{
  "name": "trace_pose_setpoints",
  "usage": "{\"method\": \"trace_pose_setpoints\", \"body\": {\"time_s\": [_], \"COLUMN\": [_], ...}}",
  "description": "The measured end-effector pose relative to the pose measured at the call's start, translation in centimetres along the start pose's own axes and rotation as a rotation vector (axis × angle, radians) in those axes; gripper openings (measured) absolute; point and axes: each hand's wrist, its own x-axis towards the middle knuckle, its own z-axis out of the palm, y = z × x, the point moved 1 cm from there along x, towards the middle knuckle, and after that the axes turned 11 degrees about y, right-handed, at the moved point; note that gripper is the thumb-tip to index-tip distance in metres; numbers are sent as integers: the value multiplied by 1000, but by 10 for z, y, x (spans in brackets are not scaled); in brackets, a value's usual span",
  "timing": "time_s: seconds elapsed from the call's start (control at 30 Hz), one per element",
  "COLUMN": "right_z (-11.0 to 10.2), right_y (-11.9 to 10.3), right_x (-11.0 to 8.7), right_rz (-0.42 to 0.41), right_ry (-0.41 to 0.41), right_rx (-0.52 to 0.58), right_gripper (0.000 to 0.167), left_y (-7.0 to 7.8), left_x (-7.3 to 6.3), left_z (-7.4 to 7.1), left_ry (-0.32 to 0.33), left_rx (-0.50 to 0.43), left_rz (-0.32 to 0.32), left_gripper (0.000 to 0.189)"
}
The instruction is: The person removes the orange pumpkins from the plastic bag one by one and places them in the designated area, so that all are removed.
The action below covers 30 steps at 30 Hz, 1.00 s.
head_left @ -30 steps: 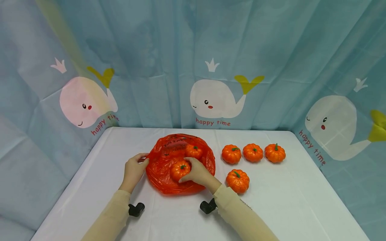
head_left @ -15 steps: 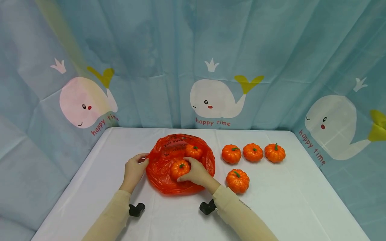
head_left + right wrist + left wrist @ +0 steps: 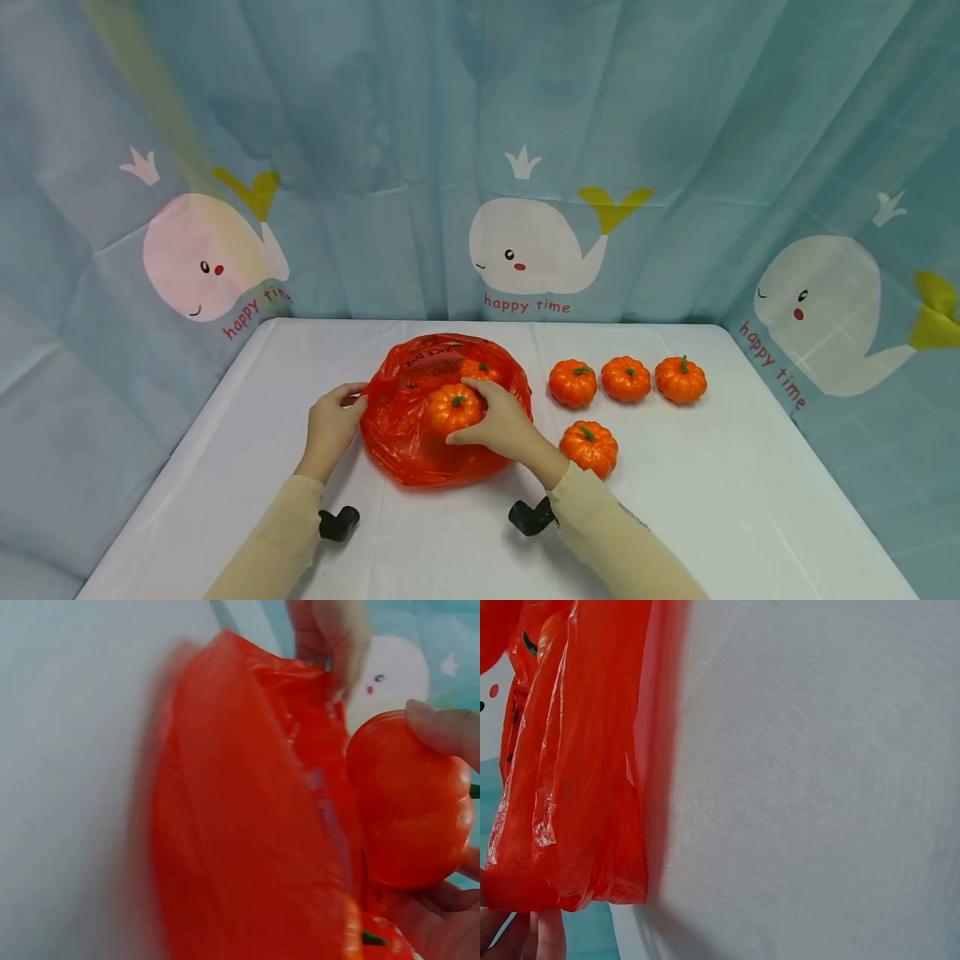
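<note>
A red plastic bag (image 3: 397,450) stands with its mouth spread on the table. My left hand (image 3: 332,427) pinches the bag's left rim; its fingers (image 3: 551,937) show below the plastic in the left wrist view. Between the thumb and fingers of my right hand (image 3: 504,423) is a small orange toy pumpkin (image 3: 455,408) with a green stem. In the right wrist view this pumpkin (image 3: 409,802) is up at the bag's mouth, gripped from both sides. Another pumpkin (image 3: 478,369) lies inside the bag, partly hidden behind the held one.
Right of the bag, three pumpkins (image 3: 626,380) sit in a row, and one more pumpkin (image 3: 588,450) lies nearer, beside the right forearm. A white cloth (image 3: 750,500) covers the table. Behind it hangs a blue curtain (image 3: 390,250) with whale prints.
My right hand has raised the gripped pumpkin from within the bag, slightly up and to the right. The left hand keeps its place at the rim.
</note>
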Motion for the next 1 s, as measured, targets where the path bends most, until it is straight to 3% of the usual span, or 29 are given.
{"method": "trace_pose_setpoints", "body": {"time_s": [0.27, 0.53, 0.73, 1.0], "right_z": [-28, -51, -72, -102], "right_y": [-5, -5, 2, 20], "right_x": [-12, -25, -33, -45], "right_rz": [9, 78, 97, 169], "right_ry": [79, 161, 178, 213], "right_rx": [-3, 30, 124, 81], "right_gripper": [91, 90, 89, 92], "left_y": [0, 0, 0, -2], "left_x": [0, 0, 0, -1], "left_z": [-1, -1, 0, -1], "left_ry": [0, -2, -5, -12], "left_rx": [-2, -5, -10, -5], "left_rz": [-2, -7, 1, -4], "left_gripper": [34, 34, 34, 34]}}
